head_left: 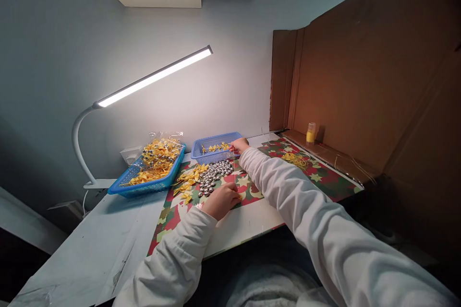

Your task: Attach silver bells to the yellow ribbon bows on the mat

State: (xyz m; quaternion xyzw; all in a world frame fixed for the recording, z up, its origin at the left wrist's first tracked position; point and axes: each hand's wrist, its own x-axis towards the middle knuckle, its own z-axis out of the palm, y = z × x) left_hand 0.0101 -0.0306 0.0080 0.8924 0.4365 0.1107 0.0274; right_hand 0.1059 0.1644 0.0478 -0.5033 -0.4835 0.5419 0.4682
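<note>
My left hand point(222, 200) is closed low over the patterned sheet, fingers pressed together; what it pinches is too small to make out. My right hand point(239, 145) reaches to the right end of the light blue basket point(216, 156), its fingers closed at the rim. A thin strand seems to run down from it towards my left hand. Small yellow bows lie inside that basket. Silver bells point(212, 177) are heaped on the sheet just beyond my left hand, with loose yellow ribbon bows point(188, 183) to their left.
A darker blue basket point(169, 177) holds yellow bows and bells in clear plastic at the left. Yellow cords point(295, 159) lie right of my right forearm. A lit lamp point(154, 76) arches over the left side. Cardboard point(360, 76) walls the right, near a small yellow bottle point(310, 133).
</note>
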